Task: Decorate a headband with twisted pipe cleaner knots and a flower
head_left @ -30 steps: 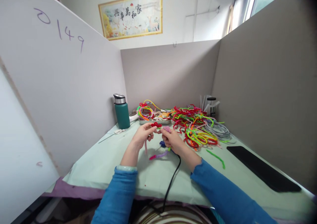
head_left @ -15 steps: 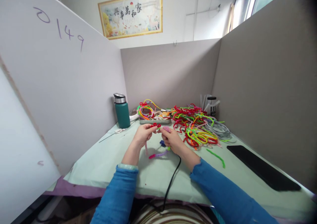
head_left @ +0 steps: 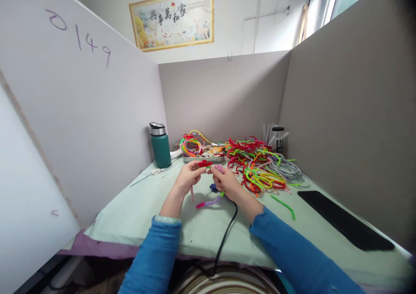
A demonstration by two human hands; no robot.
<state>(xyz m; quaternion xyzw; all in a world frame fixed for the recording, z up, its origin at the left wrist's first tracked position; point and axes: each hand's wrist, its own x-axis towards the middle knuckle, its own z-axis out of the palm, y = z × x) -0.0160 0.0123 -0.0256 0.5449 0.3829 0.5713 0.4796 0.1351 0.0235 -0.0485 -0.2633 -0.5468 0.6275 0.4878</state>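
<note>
Over the table [head_left: 130, 224], left of the far-right stem heap [head_left: 248, 148] | left hand [head_left: 186, 177]: fingers pinching red looped piece [head_left: 204, 163] | right hand [head_left: 225, 182]: fingers closed on pink piece [head_left: 219, 168], just beside | change: red looped piece slightly flatter, hands barely shifted; reads as fine adjustment

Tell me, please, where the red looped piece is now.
In the head view, the red looped piece is in the left hand, left of the pink piece at the right hand.

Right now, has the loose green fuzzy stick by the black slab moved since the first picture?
No, the green stick lies in the same place beside the black slab.
</note>
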